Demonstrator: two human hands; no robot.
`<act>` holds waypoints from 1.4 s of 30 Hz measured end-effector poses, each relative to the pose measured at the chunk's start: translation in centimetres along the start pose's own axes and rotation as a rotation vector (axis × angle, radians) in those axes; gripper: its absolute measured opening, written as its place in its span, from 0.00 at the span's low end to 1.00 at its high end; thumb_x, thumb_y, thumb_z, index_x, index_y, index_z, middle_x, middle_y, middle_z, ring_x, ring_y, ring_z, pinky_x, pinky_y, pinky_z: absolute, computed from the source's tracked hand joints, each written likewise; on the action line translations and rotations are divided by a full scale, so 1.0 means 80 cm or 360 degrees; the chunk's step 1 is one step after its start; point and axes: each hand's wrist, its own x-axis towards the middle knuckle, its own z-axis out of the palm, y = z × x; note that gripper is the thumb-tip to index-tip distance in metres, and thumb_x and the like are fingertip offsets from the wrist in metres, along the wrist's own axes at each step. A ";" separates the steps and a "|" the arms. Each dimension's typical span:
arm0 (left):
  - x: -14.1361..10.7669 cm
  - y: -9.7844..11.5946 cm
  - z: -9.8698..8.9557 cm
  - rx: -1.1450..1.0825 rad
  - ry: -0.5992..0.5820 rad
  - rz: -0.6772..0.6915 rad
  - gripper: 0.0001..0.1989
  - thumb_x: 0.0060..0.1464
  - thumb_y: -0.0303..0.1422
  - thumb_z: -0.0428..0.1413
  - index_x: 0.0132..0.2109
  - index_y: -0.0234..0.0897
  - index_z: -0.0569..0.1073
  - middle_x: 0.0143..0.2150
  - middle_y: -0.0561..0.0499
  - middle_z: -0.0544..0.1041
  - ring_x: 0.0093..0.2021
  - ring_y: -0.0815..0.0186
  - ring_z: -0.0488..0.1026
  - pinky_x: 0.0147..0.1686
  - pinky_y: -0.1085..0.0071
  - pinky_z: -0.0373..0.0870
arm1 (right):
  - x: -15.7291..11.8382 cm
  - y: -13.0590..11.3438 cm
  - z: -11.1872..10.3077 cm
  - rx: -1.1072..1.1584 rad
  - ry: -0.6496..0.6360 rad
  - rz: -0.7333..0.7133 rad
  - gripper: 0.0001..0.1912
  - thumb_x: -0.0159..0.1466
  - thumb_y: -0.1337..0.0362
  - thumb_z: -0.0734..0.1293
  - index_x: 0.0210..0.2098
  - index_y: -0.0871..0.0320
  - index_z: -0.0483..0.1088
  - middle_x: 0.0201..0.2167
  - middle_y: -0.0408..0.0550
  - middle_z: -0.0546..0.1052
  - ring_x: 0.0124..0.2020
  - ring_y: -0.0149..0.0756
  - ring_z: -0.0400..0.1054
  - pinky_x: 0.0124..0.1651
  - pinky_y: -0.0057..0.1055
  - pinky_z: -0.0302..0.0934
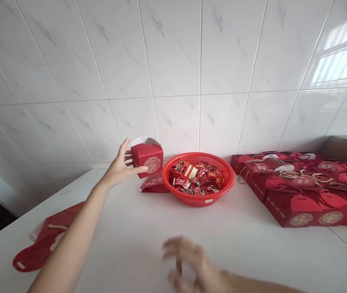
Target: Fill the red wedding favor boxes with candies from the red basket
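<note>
My left hand [118, 167] reaches to the back of the table and grips a red gift box [146, 158] with gold print. Its thumb lies across the box's lower front, and the other fingers are on the left side. The rounded top flaps of this box stand unfastened, showing a white inside. My right hand [191, 260], blurred by motion, is over the front of the table; its fingers look bent, and whether anything is between them is unclear. A red plastic basket [202, 199] full of wrapped candies [196, 177] stands just right of the gift box.
Another red box [155, 184] lies beside the basket, partly behind it. Flattened red packaging [43, 244] rests on the left, partly hidden by my left forearm. Rows of closed red boxes [301, 203] with cords fill the right side, near a brown carton [344, 148]. A tiled wall [176, 61] bounds the back.
</note>
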 end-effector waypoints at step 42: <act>-0.141 0.073 0.101 -0.0211 -0.0882 0.0182 0.19 0.59 0.46 0.60 0.56 0.52 0.78 0.66 0.49 0.68 0.66 0.53 0.66 0.64 0.59 0.67 | 0.044 0.011 -0.154 0.0500 -0.0226 0.1340 0.18 0.67 0.51 0.63 0.30 0.57 0.56 0.25 0.35 0.61 0.21 0.32 0.76 0.20 0.22 0.60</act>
